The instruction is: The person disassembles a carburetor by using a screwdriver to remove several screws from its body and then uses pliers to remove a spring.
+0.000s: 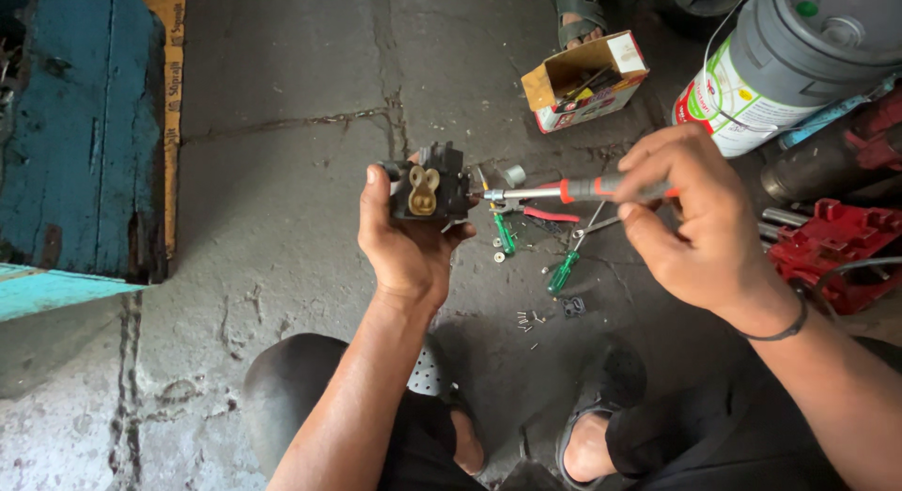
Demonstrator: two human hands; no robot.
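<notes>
My left hand [406, 242] wraps dark metal carburettor-like part [428, 183], fingers closed round its back, brass-coloured face turned up toward me so I see it, right side left bare for tool. My right hand [691, 218] pinches red-and-grey screwdriver [564, 189] near handle end, fingertips closed on it, shaft level, tip touching part's right side. Part held in air above concrete floor [282, 171]. Below: green screwdrivers [564, 270], red pliers [540, 212], small screws [528, 318] within reach. Open cardboard box [583, 82] further off.
</notes>
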